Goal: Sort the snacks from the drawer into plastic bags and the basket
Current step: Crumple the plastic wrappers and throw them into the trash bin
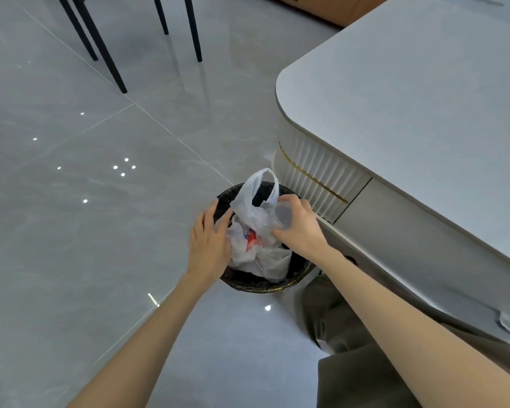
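1. Left hand (209, 245) is reaching into the basket (256, 285) from its left side. The fingers are near straight and a bit spread, with the tips lying against the white bag (248, 207). It is not gripping anything that shows.
2. Right hand (299, 228) is curling round a clear round tub (283, 214), thumb underneath and fingers over the top. The tub looks to be sitting inside the thin bag film, but I cannot tell for sure.
3. The bag is standing up between the two hands, and one handle loop is sticking up just past the right fingertips.
4. A red pack (251, 238) is showing through the bag between the hands, just below the right thumb. Its label is too blurred to read.
5. A second bag (271, 260) is lying crumpled in the basket under the right wrist, on the person's side.
6. The basket, dark and round, is sitting on the floor (86, 216) directly under both hands.
7. The table (409, 98) is standing right of the right hand, with its ribbed corner just beside the basket. A flat panel (409, 231) is running under the top, beyond the right forearm.
8. Black chair legs (100, 45) are standing well apart, far beyond the left hand.
9. Brown trousers (351, 334) are showing under the right forearm.
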Demonstrator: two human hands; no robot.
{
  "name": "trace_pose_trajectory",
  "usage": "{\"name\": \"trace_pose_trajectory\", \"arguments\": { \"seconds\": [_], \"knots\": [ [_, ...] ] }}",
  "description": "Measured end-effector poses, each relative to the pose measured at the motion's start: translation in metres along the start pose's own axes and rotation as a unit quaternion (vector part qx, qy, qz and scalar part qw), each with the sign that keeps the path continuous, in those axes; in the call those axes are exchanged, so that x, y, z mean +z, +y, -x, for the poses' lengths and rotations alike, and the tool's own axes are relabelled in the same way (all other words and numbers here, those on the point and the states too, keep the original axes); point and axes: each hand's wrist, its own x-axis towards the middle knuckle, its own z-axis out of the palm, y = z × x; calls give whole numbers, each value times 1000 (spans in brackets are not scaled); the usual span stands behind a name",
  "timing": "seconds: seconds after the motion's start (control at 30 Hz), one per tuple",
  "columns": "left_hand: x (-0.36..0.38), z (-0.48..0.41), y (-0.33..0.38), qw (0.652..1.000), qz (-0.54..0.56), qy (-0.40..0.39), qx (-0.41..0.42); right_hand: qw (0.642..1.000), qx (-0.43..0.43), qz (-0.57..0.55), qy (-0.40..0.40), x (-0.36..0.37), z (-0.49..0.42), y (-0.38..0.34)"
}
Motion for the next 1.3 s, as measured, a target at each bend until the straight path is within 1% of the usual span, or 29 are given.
{"name": "trace_pose_trajectory", "arguments": {
  "seconds": [0.03, 0.1, 0.17, 0.23, 0.33, 0.43, 0.5, 0.57, 0.6, 0.63, 0.67, 0.73, 0.83, 0.87, 1.03, 1.17, 1.3],
  "knots": [
    [3, 3, -8, 1000, 15, -11, -13, 1000, -8, 0, -2, 11, -5, -1],
    [10, 6, -20, 999, 30, -43, -9, 998, -46, 30, 12, 34, -13, 1],
    [19, 8, -26, 997, 37, -59, 14, 991, -83, 104, 22, 55, -20, 11],
    [24, 7, -26, 997, 29, -52, 43, 984, -81, 159, 8, 73, -25, 25],
    [31, 7, -25, 998, -3, -43, 50, 976, -62, 205, -38, 87, -30, 42],
    [32, 6, -26, 996, -33, -25, 79, 953, -64, 268, -127, 96, -31, 50],
    [29, 5, -23, 995, -40, -17, 93, 940, -56, 296, -163, 102, -28, 52],
    [25, 5, -21, 996, -31, -31, 72, 930, -48, 315, -184, 104, -25, 53],
    [26, 5, -21, 998, -11, -42, 51, 929, -43, 310, -199, 103, -25, 53],
    [28, 5, -23, 997, -6, -60, 41, 935, -31, 283, -209, 100, -25, 52],
    [29, 5, -25, 996, -12, -80, 45, 944, -20, 251, -216, 95, -25, 49],
    [27, 6, -25, 993, -27, -111, 38, 950, -35, 239, -196, 82, -26, 43],
    [13, 3, -19, 988, -11, -154, -20, 953, -49, 245, -170, 57, -28, 31],
    [6, 2, -16, 987, -6, -155, -29, 955, -53, 240, -165, 46, -28, 26],
    [-47, -13, 11, 991, 38, -126, -15, 964, -71, 233, -105, -17, -14, -5],
    [-86, -24, 46, 993, 74, -86, 29, 971, -81, 218, -53, -67, 20, -26],
    [-127, -30, 91, 990, 100, -26, 94, 977, -93, 190, 27, -117, 62, -40]
  ]
}}
